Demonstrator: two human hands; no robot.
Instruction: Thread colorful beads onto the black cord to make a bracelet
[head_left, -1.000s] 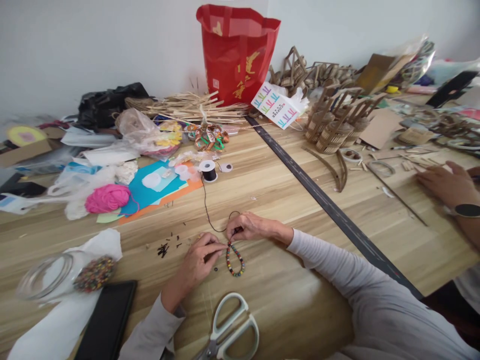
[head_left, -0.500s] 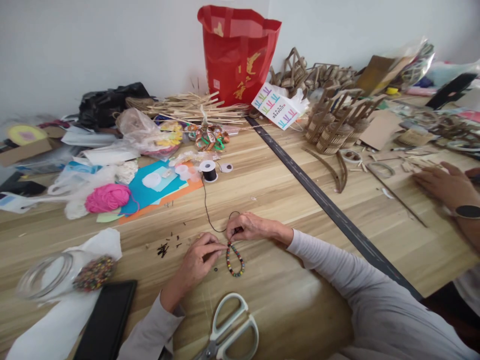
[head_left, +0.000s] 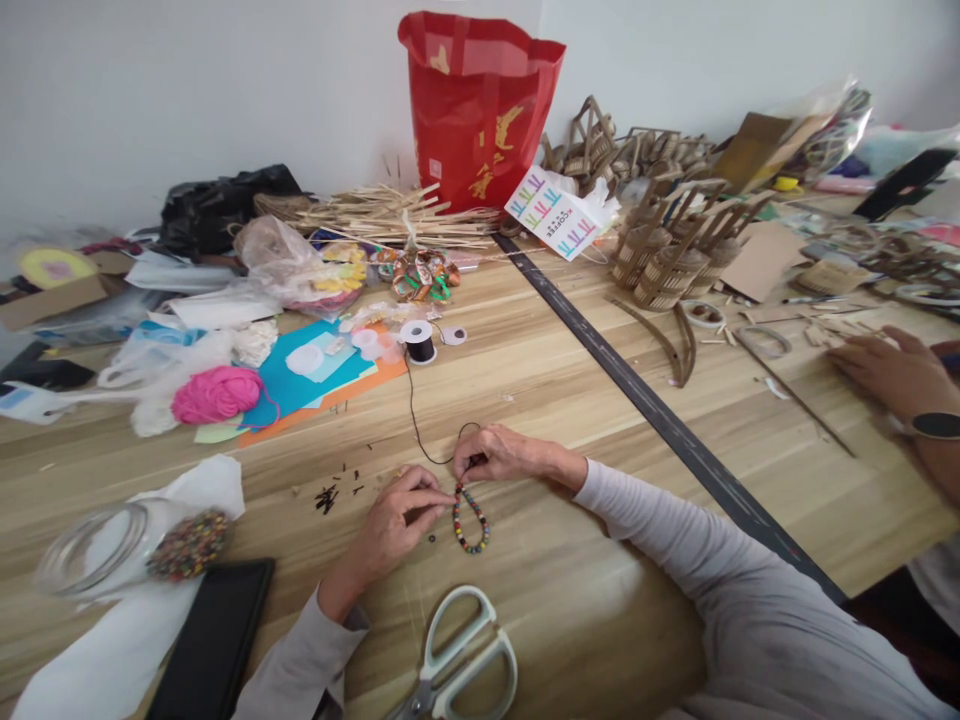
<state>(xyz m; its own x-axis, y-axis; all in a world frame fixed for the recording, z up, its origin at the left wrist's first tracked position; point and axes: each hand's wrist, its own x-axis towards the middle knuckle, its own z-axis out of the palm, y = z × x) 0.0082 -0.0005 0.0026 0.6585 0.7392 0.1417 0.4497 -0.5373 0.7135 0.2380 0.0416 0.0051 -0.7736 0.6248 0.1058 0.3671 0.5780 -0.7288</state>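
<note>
A small loop of multicoloured beads (head_left: 472, 545) lies on the table, its two ends drawn together at the top. My left hand (head_left: 401, 515) pinches the bead string at that top end from the left. Just above, my right hand (head_left: 491, 453) has its fingertips closed on the black cord (head_left: 415, 425) where it meets the beads. From there the cord runs up to a white spool (head_left: 418, 343) wound with black. White-handled scissors (head_left: 469, 650) rest below the loop. What lies between the fingertips is mostly hidden.
On the left are a jar of beads (head_left: 187, 545), a black phone (head_left: 214, 635) and pink yarn (head_left: 217, 394). A red bag (head_left: 480, 110) stands at the back. Small bamboo baskets (head_left: 667, 265) and another person's hand (head_left: 896, 370) are at right.
</note>
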